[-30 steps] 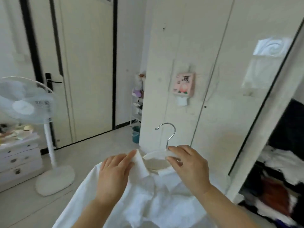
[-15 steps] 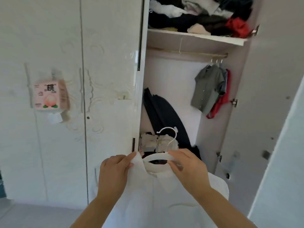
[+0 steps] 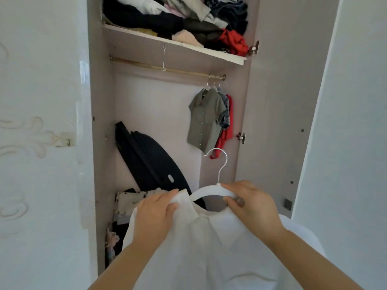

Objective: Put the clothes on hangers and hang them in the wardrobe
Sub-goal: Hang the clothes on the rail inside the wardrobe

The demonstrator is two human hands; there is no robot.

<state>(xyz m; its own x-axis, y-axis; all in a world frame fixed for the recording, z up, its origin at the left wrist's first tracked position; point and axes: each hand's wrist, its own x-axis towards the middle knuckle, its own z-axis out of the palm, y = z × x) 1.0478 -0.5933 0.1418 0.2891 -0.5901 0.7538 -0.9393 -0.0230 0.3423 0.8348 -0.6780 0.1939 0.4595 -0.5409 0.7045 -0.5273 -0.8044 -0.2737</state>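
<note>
Facing an open wardrobe (image 3: 157, 105). Holding a white shirt (image 3: 209, 248) up close, just in front of it: pinching the collar with the left hand (image 3: 155, 216), gripping the white hanger (image 3: 208, 190) inside the neckline with the right hand (image 3: 253, 208), hook upright. Beyond, a leaning black bag (image 3: 150, 160); farther up, a grey shirt (image 3: 206, 120) hanging on the rail (image 3: 146, 64), under a shelf (image 3: 146, 43) heaped with clothes.

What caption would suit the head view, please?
Left hand and right hand hold a white shirt on its hanger, facing the wardrobe rail.
</note>
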